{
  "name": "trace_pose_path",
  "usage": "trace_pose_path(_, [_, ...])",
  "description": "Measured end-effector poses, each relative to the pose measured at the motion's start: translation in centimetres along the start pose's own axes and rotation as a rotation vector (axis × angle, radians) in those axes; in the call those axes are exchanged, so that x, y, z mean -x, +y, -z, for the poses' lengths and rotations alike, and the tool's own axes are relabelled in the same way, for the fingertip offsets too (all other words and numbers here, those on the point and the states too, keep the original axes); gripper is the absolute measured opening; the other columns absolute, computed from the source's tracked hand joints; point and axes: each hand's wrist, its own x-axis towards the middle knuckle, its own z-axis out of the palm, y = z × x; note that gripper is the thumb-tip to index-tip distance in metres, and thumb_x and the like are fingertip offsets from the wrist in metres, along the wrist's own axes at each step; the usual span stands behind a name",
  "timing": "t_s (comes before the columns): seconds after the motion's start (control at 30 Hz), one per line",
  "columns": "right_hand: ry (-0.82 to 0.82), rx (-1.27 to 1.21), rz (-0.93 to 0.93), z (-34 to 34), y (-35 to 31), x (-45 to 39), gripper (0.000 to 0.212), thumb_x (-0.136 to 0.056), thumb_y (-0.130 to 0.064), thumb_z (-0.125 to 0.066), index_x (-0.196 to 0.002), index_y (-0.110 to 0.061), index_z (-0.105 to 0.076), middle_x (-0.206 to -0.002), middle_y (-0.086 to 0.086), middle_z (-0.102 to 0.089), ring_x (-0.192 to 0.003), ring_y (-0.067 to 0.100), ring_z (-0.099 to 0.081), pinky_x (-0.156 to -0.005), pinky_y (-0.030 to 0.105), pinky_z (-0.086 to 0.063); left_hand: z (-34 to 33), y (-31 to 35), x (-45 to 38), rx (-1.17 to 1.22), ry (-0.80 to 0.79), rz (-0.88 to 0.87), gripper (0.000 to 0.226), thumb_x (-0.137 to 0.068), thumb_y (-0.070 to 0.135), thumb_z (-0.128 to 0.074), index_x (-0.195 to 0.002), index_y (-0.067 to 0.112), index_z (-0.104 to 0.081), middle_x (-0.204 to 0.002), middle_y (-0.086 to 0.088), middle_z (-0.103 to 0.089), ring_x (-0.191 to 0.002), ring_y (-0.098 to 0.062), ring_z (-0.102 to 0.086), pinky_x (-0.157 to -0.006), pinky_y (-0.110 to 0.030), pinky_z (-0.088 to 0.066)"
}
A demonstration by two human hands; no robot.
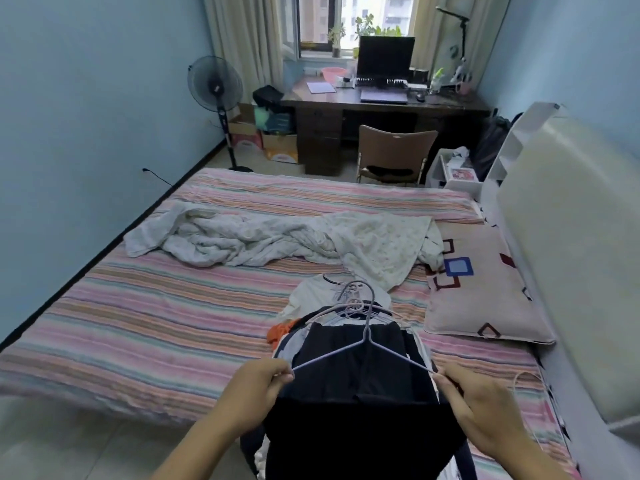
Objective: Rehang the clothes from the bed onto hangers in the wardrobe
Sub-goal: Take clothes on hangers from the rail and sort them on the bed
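Pale wire hanger (363,344) held level over the near edge of the bed (138,306), long axis running left to right, hook pointing away toward the desk (381,98). Left hand (258,384) pinching the hanger's left tip; right hand (478,407) pinching the right tip, fingers curled. Dark garment (360,410) under the hanger, hanging down between the hands. Beyond it, a heap of clothes (332,303) on the bed with more hangers (360,306) on top: white shirt, something orange. Striped pink sheet, crumpled white quilt (277,237) across the middle, patterned pillow (485,296) at right against a padded white headboard (568,237). Blue walls. Further off, chair (394,150), monitor (386,57), standing fan (214,84) at left, curtained window (346,19).
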Motion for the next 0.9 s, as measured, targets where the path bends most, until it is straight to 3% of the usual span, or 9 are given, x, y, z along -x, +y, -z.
trace_pose_path(0.2, [-0.102,-0.041,-0.127,-6.8,6.1,-8.8,0.045,-0.093,-0.025,-0.066,-0.064,-0.041,-0.034,-0.054,-0.016,-0.043,-0.050,0.005,-0.038,-0.047,0.022,-0.027,-5.3,-1.6,-11.3,0.007,0.033,0.115,0.014,-0.090,0.019,-0.065,-0.077,0.024,-0.066,-0.063,0.017,-0.053,-0.069,-0.008,-0.053,-0.063,-0.028,-0.037])
trace_pose_path(0.33, [-0.193,-0.050,-0.169,-11.5,10.3,-15.5,0.044,-0.098,-0.024,-0.058,-0.066,-0.039,-0.032,-0.058,-0.014,-0.044,-0.056,0.009,-0.042,-0.050,0.024,-0.028,-9.2,-3.3,-19.5,0.002,0.078,0.234,0.018,-0.091,0.016,-0.062,-0.074,0.021,-0.062,-0.065,0.009,-0.055,-0.070,-0.017,-0.054,-0.061,-0.031,-0.038])
trace_pose_path(0.43, [-0.239,-0.051,-0.191,-15.3,13.3,-20.6,0.033,-0.099,-0.025,-0.055,-0.070,-0.032,-0.041,-0.063,-0.010,-0.049,-0.059,0.011,-0.044,-0.052,0.026,-0.029,-12.2,-5.2,-25.5,0.007,0.101,0.312,0.017,-0.091,0.013,-0.061,-0.075,0.014,-0.065,-0.073,0.003,-0.063,-0.072,-0.020,-0.057,-0.064,-0.035,-0.043])
trace_pose_path(0.53, [-0.282,-0.002,-0.224,-20.0,16.5,-25.3,0.025,-0.098,-0.023,-0.058,-0.073,-0.022,-0.053,-0.072,-0.005,-0.057,-0.068,0.018,-0.049,-0.059,0.031,-0.031,-15.1,-7.3,-30.7,-0.126,0.112,0.367,0.015,-0.090,0.017,-0.063,-0.077,0.018,-0.070,-0.078,-0.001,-0.066,-0.081,-0.024,-0.058,-0.063,-0.034,-0.040])
trace_pose_path(0.67, [-0.292,0.046,-0.197,-26.9,20.3,-29.5,0.012,-0.089,-0.014,-0.070,-0.077,-0.015,-0.072,-0.081,-0.001,-0.063,-0.078,0.024,-0.058,-0.065,0.029,-0.038,-19.1,-10.4,-36.1,-0.322,0.101,0.408,0.014,-0.078,0.006,-0.070,-0.073,0.019,-0.075,-0.078,-0.009,-0.057,-0.085,-0.033,-0.051,-0.061,-0.032,-0.032])
trace_pose_path(0.77, [-0.399,0.127,-0.252,-30.9,22.2,-31.9,0.017,-0.096,-0.021,-0.058,-0.085,-0.016,-0.071,-0.089,0.000,-0.065,-0.084,0.026,-0.062,-0.065,0.032,-0.037,-21.8,-12.7,-39.1,-0.347,0.038,0.462,0.015,-0.079,0.007,-0.060,-0.069,0.017,-0.064,-0.075,-0.002,-0.049,-0.079,-0.029,-0.051,-0.058,-0.031,-0.033])
trace_pose_path(0.9, [-0.570,0.253,-0.237,-35.5,24.7,-34.4,0.018,-0.093,-0.022,-0.054,-0.085,-0.014,-0.068,-0.087,0.003,-0.069,-0.084,0.025,-0.064,-0.064,0.033,-0.037,-25.4,-16.5,-42.2,-0.311,-0.040,0.526,0.012,-0.085,0.015,-0.053,-0.074,0.014,-0.054,-0.065,0.004,-0.052,-0.070,-0.023,-0.057,-0.057,-0.032,-0.037])
